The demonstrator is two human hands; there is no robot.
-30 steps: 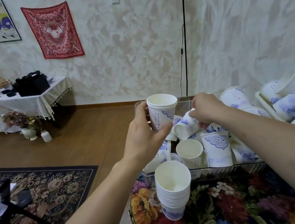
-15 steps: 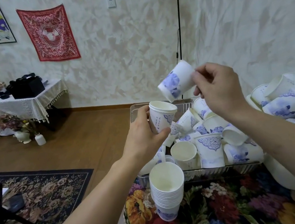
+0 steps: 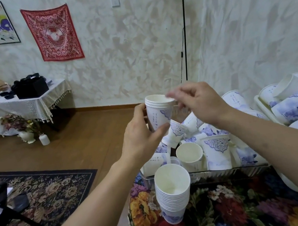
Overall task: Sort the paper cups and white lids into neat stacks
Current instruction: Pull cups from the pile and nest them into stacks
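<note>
My left hand (image 3: pixel 141 140) grips a short nested stack of white paper cups with blue print (image 3: pixel 158 111), held upright above the tray's left end. My right hand (image 3: pixel 200 101) hovers just right of the stack's rim, fingertips blurred at the top cup; whether they still pinch it is unclear. A taller stack of nested cups (image 3: pixel 171 190) stands on the floral tablecloth near the front. Loose cups (image 3: pixel 217 150) lie jumbled in a clear tray (image 3: pixel 224 171). No lids can be told apart.
More loose cups fill a white tray (image 3: pixel 260 103) at the right by the wall. The floral cloth (image 3: pixel 222 219) covers the table. A floor lamp pole (image 3: pixel 183 27) stands behind. Another person sits at a draped table (image 3: pixel 27 106) far left. A rug (image 3: pixel 38 192) covers the floor.
My right hand picked a cup from the tray, lifted it and brought it down into the cups in my left hand; the held stack now shows several rims. The view rose slightly.
</note>
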